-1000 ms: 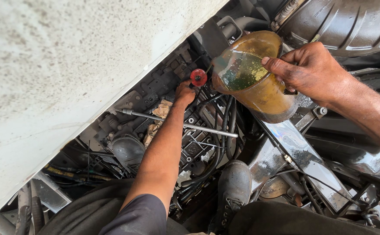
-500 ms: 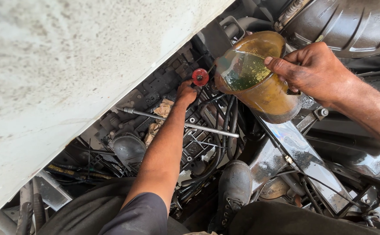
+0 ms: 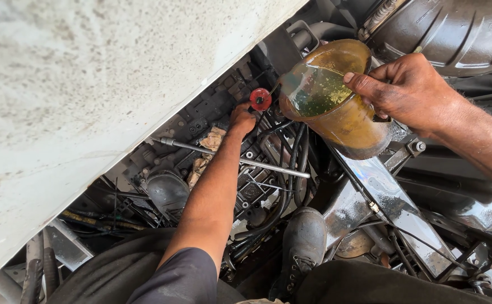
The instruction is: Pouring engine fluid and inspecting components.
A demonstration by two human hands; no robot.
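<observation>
The right hand [image 3: 412,93] grips a tilted plastic jug [image 3: 333,98], thumb lying over the rim and fingers wrapped round the far side, so the hand is clamped on the jug. The jug is amber and see-through, and holds dark yellowish oil with a green sheen that pools toward its lower lip. That lip points down and left, just beside a red cap [image 3: 260,99] deep in the engine bay. The left hand [image 3: 241,120] reaches into the bay right below the red cap, knuckles toward the camera; its fingers are curled in among hoses and I cannot tell whether they are closed on anything. The left forearm runs up from a dark sleeve [image 3: 187,276] at the bottom edge. A long metal rod [image 3: 232,157] lies across the engine behind the forearm, and a crumpled rag [image 3: 209,146] sits by it, just left of the wrist. A worn black boot [image 3: 304,239] stands on the engine parts below the jug. A shiny metal bracket [image 3: 392,205] slants down to the right of the boot. A large pale, stained panel [image 3: 88,95] fills the upper left, and a ribbed black duct [image 3: 454,31] curves across the top right above the right hand.
</observation>
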